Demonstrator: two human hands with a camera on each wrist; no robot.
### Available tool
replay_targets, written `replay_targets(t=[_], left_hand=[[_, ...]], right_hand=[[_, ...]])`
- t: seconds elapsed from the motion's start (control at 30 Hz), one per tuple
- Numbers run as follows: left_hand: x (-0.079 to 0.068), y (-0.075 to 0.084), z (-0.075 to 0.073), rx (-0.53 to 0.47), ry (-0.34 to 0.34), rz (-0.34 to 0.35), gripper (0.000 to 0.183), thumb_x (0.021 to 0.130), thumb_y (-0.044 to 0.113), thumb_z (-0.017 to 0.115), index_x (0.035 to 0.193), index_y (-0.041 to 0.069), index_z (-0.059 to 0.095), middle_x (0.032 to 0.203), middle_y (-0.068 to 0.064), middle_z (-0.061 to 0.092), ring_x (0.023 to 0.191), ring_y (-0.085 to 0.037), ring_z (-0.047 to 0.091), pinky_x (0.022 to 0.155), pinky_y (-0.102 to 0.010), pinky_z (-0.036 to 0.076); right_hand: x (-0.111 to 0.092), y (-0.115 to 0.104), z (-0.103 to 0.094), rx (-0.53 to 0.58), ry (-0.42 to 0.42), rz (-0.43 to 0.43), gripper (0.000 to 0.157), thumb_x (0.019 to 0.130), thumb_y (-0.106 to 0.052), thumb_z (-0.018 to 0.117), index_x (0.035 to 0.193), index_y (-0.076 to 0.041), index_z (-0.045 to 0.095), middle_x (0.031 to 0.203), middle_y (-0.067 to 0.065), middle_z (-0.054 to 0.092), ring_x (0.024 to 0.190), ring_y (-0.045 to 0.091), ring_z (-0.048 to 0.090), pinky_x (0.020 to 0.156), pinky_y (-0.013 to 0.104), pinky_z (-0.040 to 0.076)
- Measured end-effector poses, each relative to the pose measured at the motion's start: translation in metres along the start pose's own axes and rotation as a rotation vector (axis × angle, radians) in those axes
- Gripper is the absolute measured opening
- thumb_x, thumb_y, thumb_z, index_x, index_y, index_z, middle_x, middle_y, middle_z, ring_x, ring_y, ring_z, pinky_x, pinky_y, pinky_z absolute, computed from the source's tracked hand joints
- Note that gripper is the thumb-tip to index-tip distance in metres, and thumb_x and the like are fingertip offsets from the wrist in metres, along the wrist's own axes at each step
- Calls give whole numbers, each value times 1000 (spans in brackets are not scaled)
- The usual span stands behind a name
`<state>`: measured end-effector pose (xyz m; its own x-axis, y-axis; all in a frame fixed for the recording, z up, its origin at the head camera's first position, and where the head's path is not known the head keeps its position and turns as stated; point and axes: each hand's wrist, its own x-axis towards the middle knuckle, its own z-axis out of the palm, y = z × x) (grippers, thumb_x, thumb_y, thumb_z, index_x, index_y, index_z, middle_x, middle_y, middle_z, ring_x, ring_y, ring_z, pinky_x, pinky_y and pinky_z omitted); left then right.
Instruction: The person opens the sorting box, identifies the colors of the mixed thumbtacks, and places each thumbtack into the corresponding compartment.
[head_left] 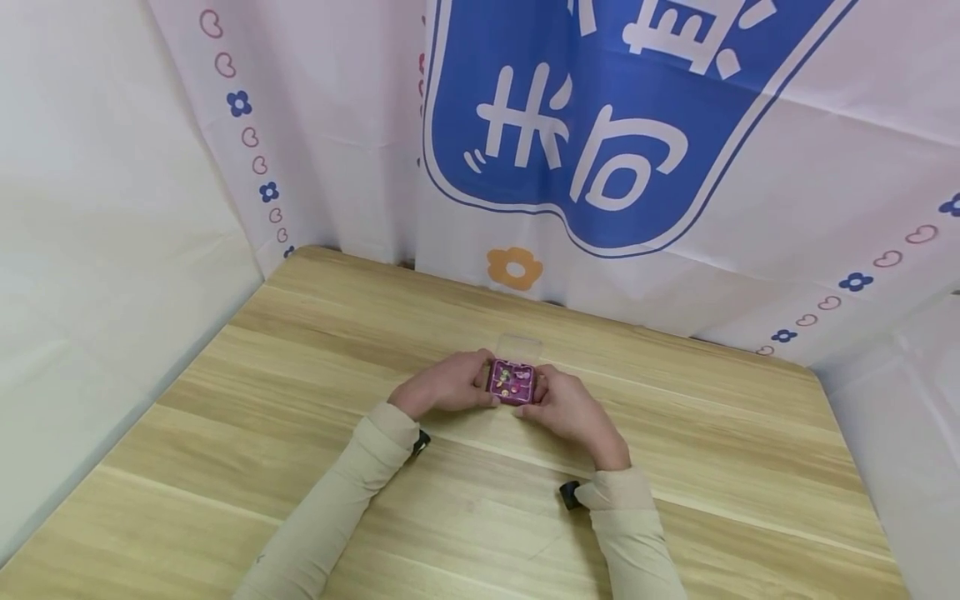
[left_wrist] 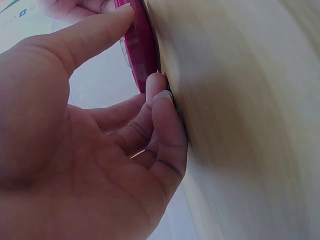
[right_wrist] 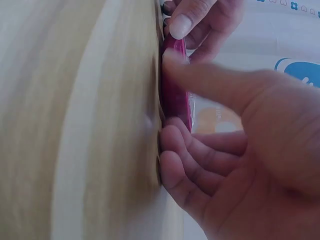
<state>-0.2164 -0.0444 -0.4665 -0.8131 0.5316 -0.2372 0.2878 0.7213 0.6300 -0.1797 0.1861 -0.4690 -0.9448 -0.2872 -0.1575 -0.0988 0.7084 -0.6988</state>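
Note:
A small square magenta case [head_left: 512, 382] lies on the wooden table, its clear lid [head_left: 519, 347] raised at the far side. Inside it, several small colourful pieces sit in what look like compartments; they are too small to identify. My left hand [head_left: 454, 382] grips the case's left side, with the thumb [left_wrist: 97, 35] on its near edge. On the other side my right hand [head_left: 567, 406] holds the right edge between thumb and curled fingers. Both wrist views show the magenta case side [left_wrist: 140, 50] close to the table surface.
The wooden table [head_left: 480, 517] extends around both forearms. Behind it hangs a white curtain with a blue printed sign [head_left: 555, 125] and an orange flower. Pale fabric walls [head_left: 112, 250] border the left and right. Dark bands [head_left: 570, 495] are at both wrists.

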Motion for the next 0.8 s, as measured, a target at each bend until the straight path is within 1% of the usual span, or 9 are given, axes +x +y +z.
replay_targets(t=[0.07,0.2,0.3,0.37,0.53,0.6,0.67,0.77,0.8], left_hand=[[0,1,0,7,-3,1,72,95,32,79,153,5,45,101,-5,65,86,-17,60,77,-31,52],[-1,3,1,27,-20,7,73,93,32,80,152,5,46,98,-4,64,83,-17,59,74,-30,51],[-2,4,2,33,-27,9,73,92,31,81,151,5,47,95,-3,63,81,-17,59,72,-30,51],[-2,4,3,35,-28,5,73,92,31,82,151,5,48,93,-3,63,80,-16,58,72,-30,51],[-4,6,4,10,-9,-3,72,89,28,84,149,4,50,99,-5,70,86,-19,65,80,-35,57],[-3,7,4,-1,6,15,60,88,25,85,138,0,60,114,-9,73,99,-22,68,93,-39,58],[-3,8,3,-48,10,30,58,88,20,85,135,-3,61,120,-12,75,106,-24,70,100,-41,58],[-2,10,0,-123,6,39,60,88,14,84,138,-5,58,124,-13,75,108,-22,72,101,-38,58],[-1,10,0,-154,6,35,71,87,13,85,147,-4,50,118,-12,76,102,-20,72,96,-36,60]], right_hand=[[1,0,1,-9,2,6,70,87,-16,87,144,4,52,89,8,69,73,15,61,66,27,53],[1,0,3,4,-1,36,92,84,-12,88,156,8,34,86,9,69,71,16,63,63,28,54],[1,2,4,40,-2,40,115,82,-10,90,166,3,13,83,8,69,69,16,64,63,29,54],[1,3,4,57,2,23,119,80,-9,91,167,-2,10,83,8,70,68,16,65,64,29,56],[-1,5,3,60,3,-24,108,80,-9,91,164,-13,24,86,7,70,70,14,65,68,29,57],[-1,5,1,73,-3,-33,101,80,-9,90,160,-14,29,87,7,70,72,15,65,69,29,57],[-2,5,-1,88,-7,-43,96,80,-9,90,157,-13,32,88,7,71,73,15,66,70,30,58],[-3,4,-5,103,-6,-61,93,80,-9,89,155,-11,34,88,7,71,74,16,67,71,31,59],[-3,4,-7,103,-5,-66,92,80,-9,90,154,-10,35,88,7,72,73,16,67,71,31,59]])
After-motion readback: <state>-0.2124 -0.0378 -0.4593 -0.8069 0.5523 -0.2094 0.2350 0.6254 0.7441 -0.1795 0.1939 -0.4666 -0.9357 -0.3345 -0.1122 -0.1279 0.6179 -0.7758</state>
